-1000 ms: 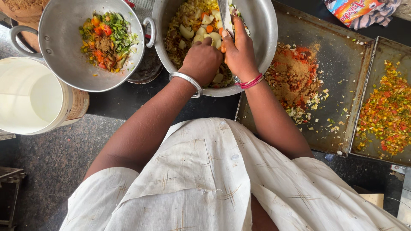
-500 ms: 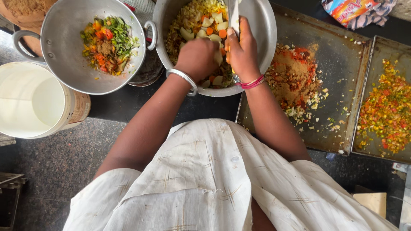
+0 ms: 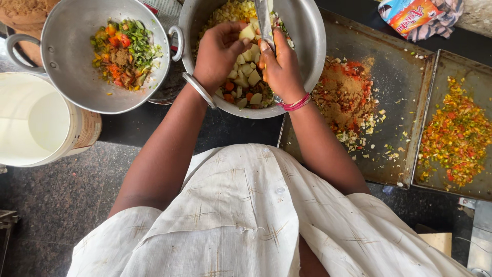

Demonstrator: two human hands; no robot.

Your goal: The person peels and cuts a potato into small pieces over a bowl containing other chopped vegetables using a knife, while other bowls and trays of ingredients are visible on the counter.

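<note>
While the left hand pinches a potato piece over the pot, right hand fingers clamp a knife.

A dark, near-black polished stone surface runs across the upper part of the view. Below it lies a speckled grey-brown granite floor, dull and mottled. At the far right edge a pale cardboard-coloured flat piece rests low down beside a grey strip. The light is soft, even daylight, with only faint shadows and mild glints on metal.
</note>
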